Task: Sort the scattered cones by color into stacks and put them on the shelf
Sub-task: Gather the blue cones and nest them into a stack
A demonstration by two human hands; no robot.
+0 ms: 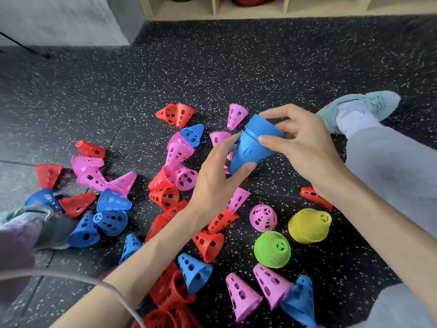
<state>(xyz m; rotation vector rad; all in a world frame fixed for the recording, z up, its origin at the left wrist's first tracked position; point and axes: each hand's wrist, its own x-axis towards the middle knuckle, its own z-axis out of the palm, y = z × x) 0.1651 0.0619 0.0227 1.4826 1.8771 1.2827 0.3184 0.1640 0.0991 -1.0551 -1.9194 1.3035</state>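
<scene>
Holding blue stack (254,143) above floor (212,67) mid-pile: left hand (217,183) fingers curled round its narrow end, right hand (305,147) pinching the rims. Loose cones (179,176) scattered below; shelf (248,10) at far edge.

You're sitting on a black speckled rubber floor (236,67). A pale mint sneaker (364,107) rests on it at right, and a grey wall (59,17) borders its far left edge.
</scene>
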